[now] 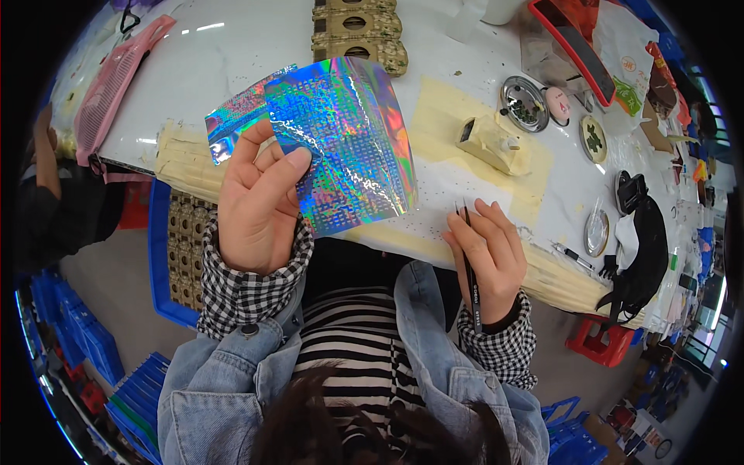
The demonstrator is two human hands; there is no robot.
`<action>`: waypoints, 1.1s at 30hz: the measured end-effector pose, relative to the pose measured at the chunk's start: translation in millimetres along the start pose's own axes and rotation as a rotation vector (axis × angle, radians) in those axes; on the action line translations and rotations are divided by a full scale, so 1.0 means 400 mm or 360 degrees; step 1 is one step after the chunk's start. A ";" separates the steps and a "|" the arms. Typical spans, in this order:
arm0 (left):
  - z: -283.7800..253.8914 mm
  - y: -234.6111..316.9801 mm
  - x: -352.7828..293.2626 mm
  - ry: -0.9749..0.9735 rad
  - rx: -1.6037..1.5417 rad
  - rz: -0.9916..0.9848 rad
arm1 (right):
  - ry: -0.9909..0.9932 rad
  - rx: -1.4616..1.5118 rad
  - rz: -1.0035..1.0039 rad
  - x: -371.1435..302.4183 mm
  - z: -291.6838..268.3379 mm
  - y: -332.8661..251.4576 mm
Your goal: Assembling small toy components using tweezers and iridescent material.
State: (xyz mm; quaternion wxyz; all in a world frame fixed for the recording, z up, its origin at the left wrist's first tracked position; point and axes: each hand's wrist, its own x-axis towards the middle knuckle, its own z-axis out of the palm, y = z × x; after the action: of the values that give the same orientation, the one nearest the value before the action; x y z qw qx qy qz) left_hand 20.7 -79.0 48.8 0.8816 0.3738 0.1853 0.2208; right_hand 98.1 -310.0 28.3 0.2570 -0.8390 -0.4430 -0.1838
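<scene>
My left hand [267, 198] pinches a shiny holographic sheet [341, 147] between thumb and fingers, lifted above the table's near edge. A second, smaller holographic piece [236, 116] shows behind it, partly hidden. Small rows of marks cover the sheet. My right hand [488, 248] is closed around black tweezers [470, 267], whose thin tips point away from me over a white surface [442, 205] strewn with tiny dark specks. Beyond that hand, a block wrapped in cream tape [496, 143] rests on yellowish tape on the table.
Camouflage-patterned parts [360, 35] stand at the far middle. Round metal dishes [525, 101], a red-cased phone [573, 50] and a black pouch [643, 248] lie to the right. A pink basket [124, 85] is at the left. Below the table edge sits a blue crate [161, 256] with similar parts.
</scene>
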 end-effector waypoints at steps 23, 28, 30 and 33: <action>0.007 -0.017 -0.006 -0.0037 0.0022 -0.0090 | -0.0132 0.0306 0.0177 0.022 -0.039 0.009; 0.016 -0.022 -0.016 -0.0043 0.0027 -0.0173 | 0.0088 0.0393 0.0196 0.026 -0.073 0.006; 0.017 -0.028 -0.020 -0.0073 0.0086 -0.0224 | 0.0151 0.0458 0.0199 0.030 -0.067 -0.008; 0.033 -0.037 -0.026 -0.0132 0.0039 -0.0257 | 0.0100 0.0495 0.0097 0.048 -0.074 -0.032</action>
State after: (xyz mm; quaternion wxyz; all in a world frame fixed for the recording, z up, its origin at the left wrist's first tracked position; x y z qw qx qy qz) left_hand 22.1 -101.4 47.9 0.8988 0.3772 0.1808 0.1309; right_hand 95.4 -308.9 65.6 0.4031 -0.7959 -0.4323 -0.1311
